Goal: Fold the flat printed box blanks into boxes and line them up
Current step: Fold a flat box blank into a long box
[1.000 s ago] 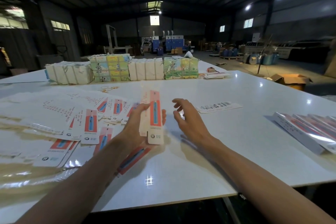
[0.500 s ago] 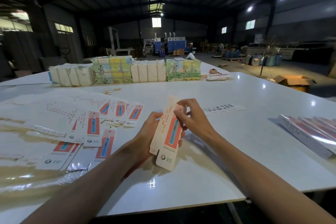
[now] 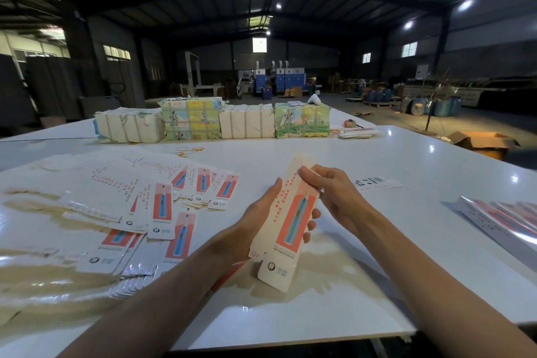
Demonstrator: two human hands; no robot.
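Observation:
A long flat box blank (image 3: 289, 221), white with a red panel and a blue toothbrush print, is held tilted above the white table (image 3: 406, 160). My left hand (image 3: 255, 221) cups its left edge from behind, thumb on the front. My right hand (image 3: 334, 195) pinches its upper right edge. A fanned pile of flat blanks (image 3: 162, 206) lies on the table to the left. A row of folded boxes (image 3: 499, 218) lies side by side at the right edge.
Wrapped bundles of stock (image 3: 215, 120) stand in a row at the table's far side. A loose printed strip (image 3: 377, 183) lies right of my hands. Rubber bands (image 3: 189, 150) lie near the bundles. A cardboard carton (image 3: 483, 142) sits on the floor beyond the table.
My right hand came in and took the blank's upper edge. The blank went from upright in my left hand to tilted right, held by both hands.

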